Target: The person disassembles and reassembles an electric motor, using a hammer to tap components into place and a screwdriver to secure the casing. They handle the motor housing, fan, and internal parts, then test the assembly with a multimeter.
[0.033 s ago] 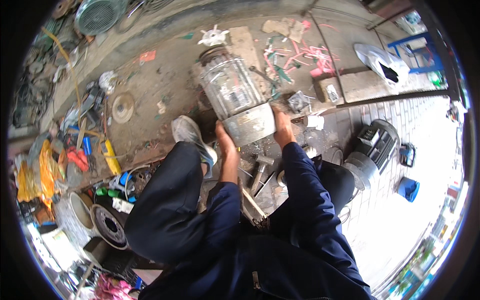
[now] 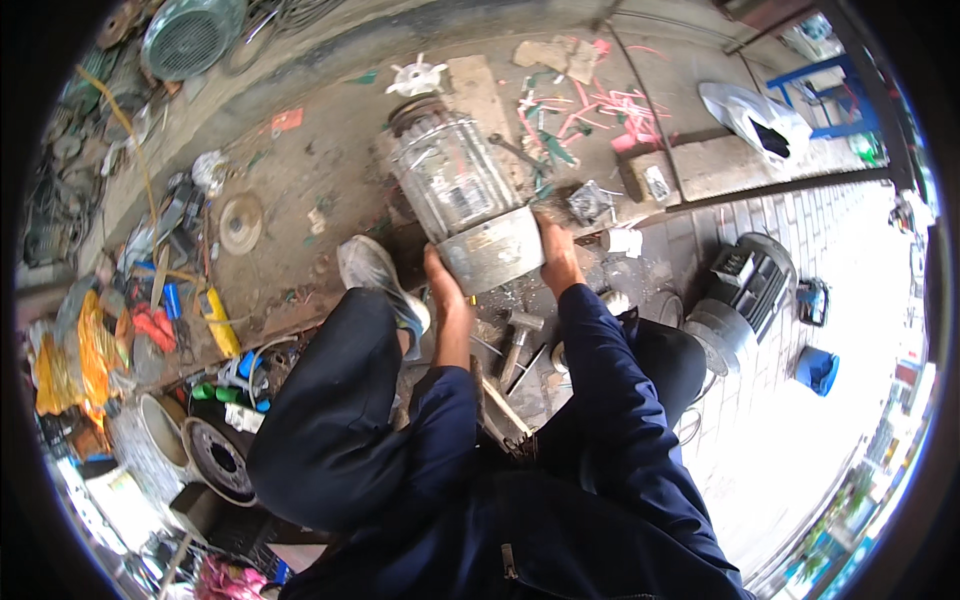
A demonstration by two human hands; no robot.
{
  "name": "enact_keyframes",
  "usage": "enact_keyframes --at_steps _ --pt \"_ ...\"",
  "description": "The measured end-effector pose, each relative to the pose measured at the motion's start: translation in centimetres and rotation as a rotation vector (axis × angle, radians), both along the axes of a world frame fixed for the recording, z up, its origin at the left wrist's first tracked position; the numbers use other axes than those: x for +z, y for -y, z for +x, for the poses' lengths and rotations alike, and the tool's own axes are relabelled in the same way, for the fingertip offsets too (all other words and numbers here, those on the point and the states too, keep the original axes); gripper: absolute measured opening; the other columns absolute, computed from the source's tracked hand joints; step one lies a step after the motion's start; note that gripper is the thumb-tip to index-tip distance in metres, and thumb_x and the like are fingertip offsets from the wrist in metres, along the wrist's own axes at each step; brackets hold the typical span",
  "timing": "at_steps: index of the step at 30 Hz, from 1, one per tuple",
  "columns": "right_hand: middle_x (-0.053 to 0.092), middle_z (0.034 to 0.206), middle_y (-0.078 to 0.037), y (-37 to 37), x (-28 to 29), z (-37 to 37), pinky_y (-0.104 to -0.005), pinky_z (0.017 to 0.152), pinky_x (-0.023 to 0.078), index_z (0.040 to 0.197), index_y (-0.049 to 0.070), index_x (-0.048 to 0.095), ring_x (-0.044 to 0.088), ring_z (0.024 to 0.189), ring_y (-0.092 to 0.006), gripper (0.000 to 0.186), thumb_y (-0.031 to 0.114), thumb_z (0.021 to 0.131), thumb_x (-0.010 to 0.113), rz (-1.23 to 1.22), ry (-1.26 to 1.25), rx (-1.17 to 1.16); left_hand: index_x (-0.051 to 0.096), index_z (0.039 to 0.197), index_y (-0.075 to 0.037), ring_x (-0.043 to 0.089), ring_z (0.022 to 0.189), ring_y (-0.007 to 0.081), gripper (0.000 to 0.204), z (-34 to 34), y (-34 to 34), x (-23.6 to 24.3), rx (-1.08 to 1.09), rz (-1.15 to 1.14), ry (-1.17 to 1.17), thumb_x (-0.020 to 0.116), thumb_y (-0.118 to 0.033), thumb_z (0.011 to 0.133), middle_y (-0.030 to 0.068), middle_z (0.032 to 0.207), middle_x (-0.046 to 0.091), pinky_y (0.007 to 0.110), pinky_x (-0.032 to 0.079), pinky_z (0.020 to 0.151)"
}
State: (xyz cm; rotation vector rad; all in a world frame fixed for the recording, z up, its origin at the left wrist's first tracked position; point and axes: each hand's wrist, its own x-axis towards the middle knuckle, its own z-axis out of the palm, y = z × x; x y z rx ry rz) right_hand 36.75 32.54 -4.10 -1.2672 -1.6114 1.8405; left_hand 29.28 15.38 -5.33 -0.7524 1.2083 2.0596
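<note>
A grey ribbed electric motor [image 2: 455,175] lies on the concrete ledge, its near end over the ledge's edge toward me. A smooth metal end cover [image 2: 495,250] wraps that near end. My left hand [image 2: 445,285] presses on the cover's left side, and my right hand [image 2: 560,258] grips its right side; the fingers are partly hidden behind it. At the motor's far end is a rusty round part [image 2: 418,115]. Just beyond lies a white fan wheel [image 2: 417,75]. Below my hands, between my legs, a hammer [image 2: 518,340] rests with its wooden handle toward me.
Pink and green scraps [image 2: 610,110] litter the ledge at far right. A second, dark motor [image 2: 755,280] stands on the paving at right, near a blue container [image 2: 818,372]. Tools and a yellow tube [image 2: 218,322] lie at left. My shoe [image 2: 375,275] is on the ledge's edge.
The whole view has shifted slightly, so things sit a little further left. Both hands keep their hold on the motor's end cover.
</note>
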Motion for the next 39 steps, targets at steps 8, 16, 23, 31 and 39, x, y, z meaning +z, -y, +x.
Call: enact_keyframes --at_steps 8,16,23,31,39 --pt "0.077 0.095 -0.011 -1.7 0.8 2.4 -0.0343 0.082 0.052 0.112 -0.007 0.075 0.069 0.09 -0.0212 0.043 0.031 0.095 0.067 -0.112 0.292 -0.11 0.061 0.143 -0.02 0.06 0.127 0.0228 0.07 -0.1 0.2 2.0 -0.047 -0.133 0.023 0.048 -0.072 0.098 0.0009 0.143 0.063 0.042 0.049 0.103" --pt "0.074 0.095 -0.006 -2.1 3.0 8.2 -0.0295 0.07 0.05 0.11 0.001 0.07 0.067 0.081 -0.0152 0.025 0.023 0.098 0.066 -0.345 0.102 -0.021 0.054 0.15 -0.024 0.053 0.136 0.0236 0.072 -0.3 0.2 0.6 -0.066 -0.083 0.024 0.043 -0.074 0.099 -0.0011 0.154 0.054 0.05 0.039 0.111" --pt "0.078 0.09 -0.017 -1.2 0.0 9.3 -0.0372 0.079 0.057 0.109 0.001 0.078 0.075 0.084 -0.0259 0.037 0.03 0.09 0.067 0.019 0.203 0.118 0.054 0.15 -0.023 0.049 0.139 0.0279 0.076 -1.4 0.8 -0.5 -0.117 -0.195 0.003 0.042 -0.077 0.098 0.0014 0.157 0.052 0.054 0.038 0.11" --pt "0.077 0.097 -0.025 -4.2 -1.3 10.7 -0.0435 0.087 0.058 0.11 0.003 0.079 0.076 0.096 -0.0385 0.037 0.031 0.089 0.066 0.121 0.312 0.095 0.042 0.16 -0.011 0.04 0.15 0.0299 0.085 -4.5 1.8 3.5 -0.24 -0.582 -0.075 0.04 -0.073 0.102 0.0135 0.162 0.046 0.054 0.021 0.123" --pt "0.077 0.083 -0.017 -10.9 2.9 4.5 -0.0415 0.071 0.059 0.091 0.004 0.079 0.076 0.074 -0.0301 0.027 0.026 0.09 0.063 0.638 0.459 0.28 0.066 0.106 0.001 0.07 0.095 0.0402 0.03 -2.6 -0.8 23.6 -0.798 -1.043 -1.33 0.061 -0.027 0.094 0.0259 0.105 0.07 0.051 0.054 0.09"
